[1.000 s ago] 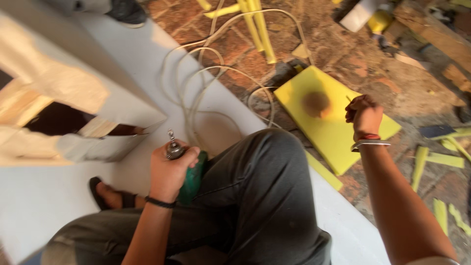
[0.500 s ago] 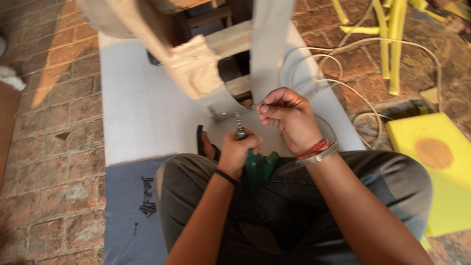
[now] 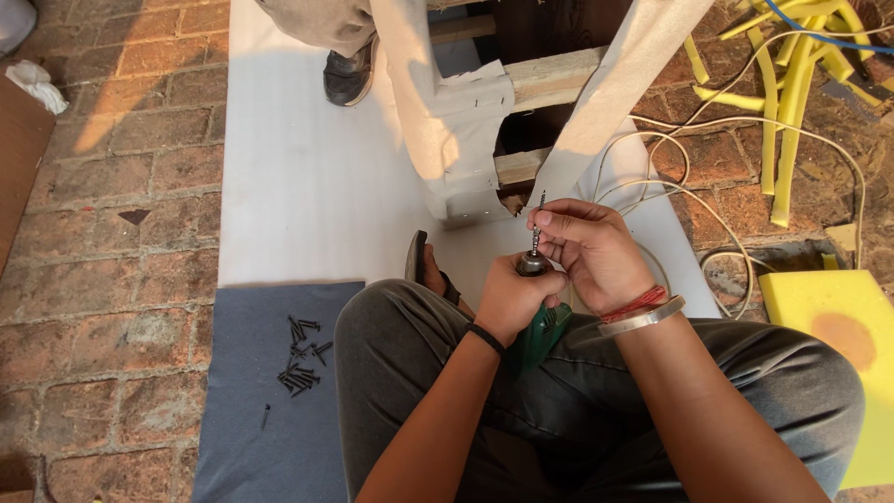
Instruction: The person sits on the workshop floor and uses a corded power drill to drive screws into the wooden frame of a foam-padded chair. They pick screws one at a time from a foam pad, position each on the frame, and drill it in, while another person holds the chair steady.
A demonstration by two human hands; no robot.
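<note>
My left hand (image 3: 510,296) grips a green power drill (image 3: 543,333) by its chuck, above my bent knee. A long dark screw (image 3: 537,226) stands upright on the drill's tip, pinched between the fingers of my right hand (image 3: 585,246). Just beyond the screw is a wooden furniture frame wrapped in white foam sheet (image 3: 456,121), standing on a white sheet (image 3: 317,186). On a grey felt mat (image 3: 261,391) to my left lies a pile of black screws (image 3: 300,361).
Another person's trouser leg and dark shoe (image 3: 346,67) stand at the frame's far side. White cables (image 3: 708,177) loop over the brick floor at right, beside yellow foam strips (image 3: 792,84) and a yellow foam slab (image 3: 838,335). A brown board edge (image 3: 17,158) lies far left.
My view swung from the yellow foam slab back to the frame. My right hand came in from the right and now holds a screw on the drill tip.
</note>
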